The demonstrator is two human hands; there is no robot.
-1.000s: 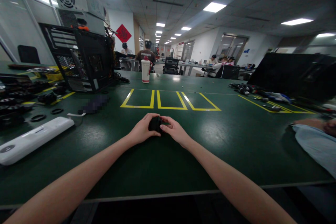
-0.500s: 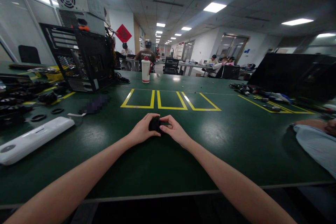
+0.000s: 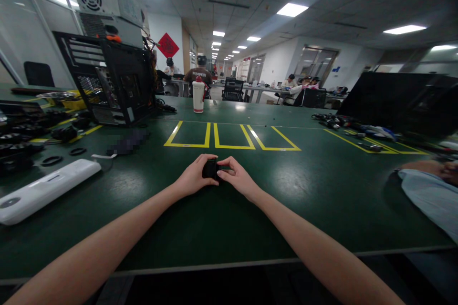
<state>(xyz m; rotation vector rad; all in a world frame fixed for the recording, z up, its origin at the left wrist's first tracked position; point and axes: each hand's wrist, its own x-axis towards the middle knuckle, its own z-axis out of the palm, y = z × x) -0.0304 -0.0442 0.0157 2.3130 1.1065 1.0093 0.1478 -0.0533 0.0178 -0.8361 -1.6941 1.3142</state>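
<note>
A small black object point(image 3: 210, 170), rounded on its left side, is between my two hands low over the green table point(image 3: 214, 228); its exact kind I cannot make out. My left hand point(image 3: 195, 174) is curved round its left side, thumb below and fingers above. On the other side, my right hand point(image 3: 236, 178) pinches the object's right edge with thumb and fingertips. Part of the object is hidden by the fingers. Yellow tape outlines point(image 3: 234, 147) lie on the table just beyond both hands.
At the left stand a black computer case point(image 3: 110, 81) and a long white device point(image 3: 50, 190), with black rings point(image 3: 52, 160) nearby. A white cup point(image 3: 198, 96) stands farther back. At the right are a dark monitor-like panel point(image 3: 397, 105), cables point(image 3: 329, 121) and another person's sleeve point(image 3: 425, 195).
</note>
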